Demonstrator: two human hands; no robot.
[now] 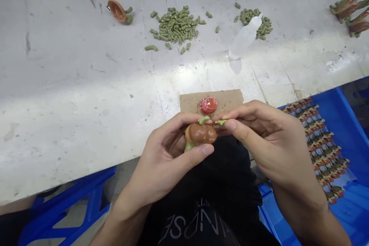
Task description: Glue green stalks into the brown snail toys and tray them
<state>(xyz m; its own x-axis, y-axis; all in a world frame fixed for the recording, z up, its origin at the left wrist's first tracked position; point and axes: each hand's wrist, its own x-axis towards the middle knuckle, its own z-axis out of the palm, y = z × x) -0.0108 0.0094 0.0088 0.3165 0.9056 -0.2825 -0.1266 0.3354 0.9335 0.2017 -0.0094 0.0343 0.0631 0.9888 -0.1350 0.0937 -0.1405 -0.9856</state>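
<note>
My left hand (170,157) is closed around a small brown, rounded toy figure (201,133) with green limb pieces on it, held above the table's front edge. Between the thumb and forefinger of my right hand (265,138) is a small green limb piece (221,122), close to the figure's right side. Just beyond my fingers a red, shiny round lid or dish (208,105) rests on a piece of brown cardboard (187,102).
Two piles of green pieces, a larger pile (177,25) and a smaller pile (263,29), lie farther back. A translucent bottle (245,38) leans by the smaller one. An orange-brown part (117,10) sits left. A blue crate (353,130) at right holds rows of figures.
</note>
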